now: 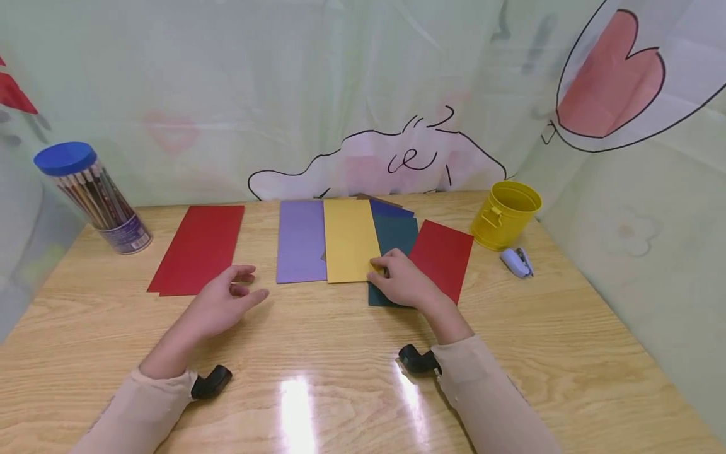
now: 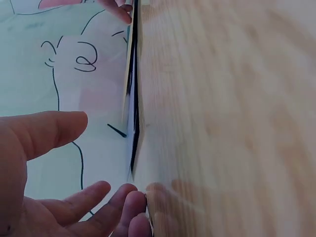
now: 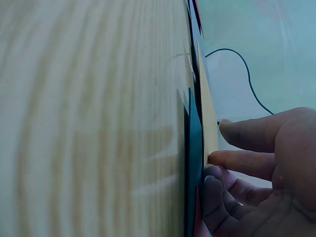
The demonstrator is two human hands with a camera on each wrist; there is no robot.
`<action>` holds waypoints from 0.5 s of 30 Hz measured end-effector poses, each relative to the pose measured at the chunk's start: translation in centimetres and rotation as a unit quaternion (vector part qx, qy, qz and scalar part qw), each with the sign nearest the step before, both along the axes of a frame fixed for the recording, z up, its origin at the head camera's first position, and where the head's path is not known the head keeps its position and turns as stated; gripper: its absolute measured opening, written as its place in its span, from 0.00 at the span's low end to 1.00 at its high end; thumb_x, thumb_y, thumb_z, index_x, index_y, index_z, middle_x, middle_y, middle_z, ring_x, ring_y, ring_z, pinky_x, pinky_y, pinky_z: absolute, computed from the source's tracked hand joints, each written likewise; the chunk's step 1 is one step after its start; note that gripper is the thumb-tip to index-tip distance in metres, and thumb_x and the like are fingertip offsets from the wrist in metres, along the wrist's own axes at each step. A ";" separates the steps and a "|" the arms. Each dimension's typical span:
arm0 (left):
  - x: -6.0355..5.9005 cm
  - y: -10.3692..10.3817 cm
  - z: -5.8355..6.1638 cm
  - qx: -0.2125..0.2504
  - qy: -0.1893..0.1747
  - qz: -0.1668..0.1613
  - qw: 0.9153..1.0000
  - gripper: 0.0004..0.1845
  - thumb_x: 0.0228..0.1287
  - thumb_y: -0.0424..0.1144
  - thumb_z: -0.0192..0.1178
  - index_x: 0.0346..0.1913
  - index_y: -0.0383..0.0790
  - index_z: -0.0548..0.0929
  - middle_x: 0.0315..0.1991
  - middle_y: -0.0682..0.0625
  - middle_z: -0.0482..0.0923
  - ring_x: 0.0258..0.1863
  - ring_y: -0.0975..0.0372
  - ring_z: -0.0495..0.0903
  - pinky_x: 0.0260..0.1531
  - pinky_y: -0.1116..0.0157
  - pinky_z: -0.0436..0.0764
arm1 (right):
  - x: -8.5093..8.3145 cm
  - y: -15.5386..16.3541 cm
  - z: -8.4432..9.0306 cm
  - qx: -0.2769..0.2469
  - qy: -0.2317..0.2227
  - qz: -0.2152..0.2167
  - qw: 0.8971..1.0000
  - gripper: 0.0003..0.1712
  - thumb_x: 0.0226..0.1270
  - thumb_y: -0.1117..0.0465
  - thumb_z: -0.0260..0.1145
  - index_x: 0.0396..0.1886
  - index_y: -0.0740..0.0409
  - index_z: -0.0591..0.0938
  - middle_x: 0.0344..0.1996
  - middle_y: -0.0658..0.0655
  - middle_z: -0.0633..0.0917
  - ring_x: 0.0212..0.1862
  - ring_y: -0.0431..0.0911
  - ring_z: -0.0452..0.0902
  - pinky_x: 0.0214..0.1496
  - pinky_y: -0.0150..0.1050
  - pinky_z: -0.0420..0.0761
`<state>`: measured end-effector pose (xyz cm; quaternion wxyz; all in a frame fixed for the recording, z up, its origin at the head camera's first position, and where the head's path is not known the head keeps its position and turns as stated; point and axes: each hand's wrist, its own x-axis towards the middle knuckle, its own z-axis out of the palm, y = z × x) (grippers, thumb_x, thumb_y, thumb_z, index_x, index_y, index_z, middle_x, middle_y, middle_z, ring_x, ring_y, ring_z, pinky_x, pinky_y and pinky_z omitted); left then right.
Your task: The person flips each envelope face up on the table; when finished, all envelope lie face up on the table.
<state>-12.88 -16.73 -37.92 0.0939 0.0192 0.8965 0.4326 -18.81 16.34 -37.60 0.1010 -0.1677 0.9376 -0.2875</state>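
Observation:
Several coloured paper sheets lie side by side on the wooden table: a red sheet, a purple sheet, a yellow sheet, a dark teal sheet and a second red sheet. My right hand pinches the yellow sheet's near right corner, where it overlaps the teal one. The right wrist view shows that hand lifting the yellow sheet slightly off the teal sheet. My left hand rests open on the table between the left red and purple sheets, holding nothing; in its wrist view the left hand touches the wood with its fingertips.
A clear pencil tub with a blue lid stands at the back left. A yellow tin bucket and a small pale stapler sit at the back right. A printed curtain hangs along the far and side table edges.

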 end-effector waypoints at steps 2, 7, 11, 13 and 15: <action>-0.4 0.3 -0.2 -0.004 -0.008 -0.001 1.000 0.40 0.70 0.52 0.63 0.75 0.34 0.62 0.67 0.39 0.69 0.61 0.46 0.71 0.54 0.50 0.76 | 0.1 0.0 0.0 0.002 -0.001 0.001 1.000 0.26 0.75 0.61 0.63 0.66 0.72 0.75 0.53 0.65 0.74 0.52 0.54 0.71 0.53 0.47 0.77; -2.1 1.6 -0.5 -0.020 -0.026 0.010 0.999 0.44 0.70 0.54 0.62 0.77 0.31 0.58 0.70 0.37 0.66 0.65 0.44 0.68 0.61 0.46 0.71 | 0.0 0.0 -0.2 0.001 0.011 0.009 1.000 0.26 0.74 0.61 0.63 0.66 0.72 0.75 0.51 0.64 0.75 0.48 0.52 0.69 0.46 0.43 0.76; -3.6 3.1 -0.6 -0.029 -0.023 0.022 0.999 0.46 0.69 0.54 0.62 0.77 0.28 0.56 0.70 0.34 0.65 0.68 0.42 0.66 0.65 0.45 0.66 | 0.0 0.1 -0.3 0.001 0.017 0.010 1.000 0.26 0.73 0.61 0.64 0.65 0.72 0.76 0.50 0.64 0.76 0.47 0.51 0.69 0.44 0.42 0.75; -4.3 3.8 -0.6 -0.037 -0.021 0.028 0.999 0.48 0.68 0.55 0.62 0.76 0.26 0.54 0.69 0.33 0.66 0.68 0.42 0.65 0.66 0.45 0.65 | -0.1 0.1 -0.3 0.003 0.017 0.009 1.000 0.26 0.73 0.61 0.64 0.65 0.72 0.76 0.50 0.64 0.76 0.47 0.51 0.69 0.44 0.42 0.75; -4.9 4.5 -0.6 -0.054 -0.017 0.035 0.998 0.50 0.66 0.57 0.63 0.76 0.26 0.54 0.68 0.32 0.66 0.68 0.41 0.65 0.65 0.44 0.65 | -0.1 0.1 -0.4 0.005 0.017 0.008 1.000 0.26 0.73 0.61 0.64 0.65 0.71 0.76 0.51 0.64 0.76 0.47 0.51 0.69 0.44 0.42 0.75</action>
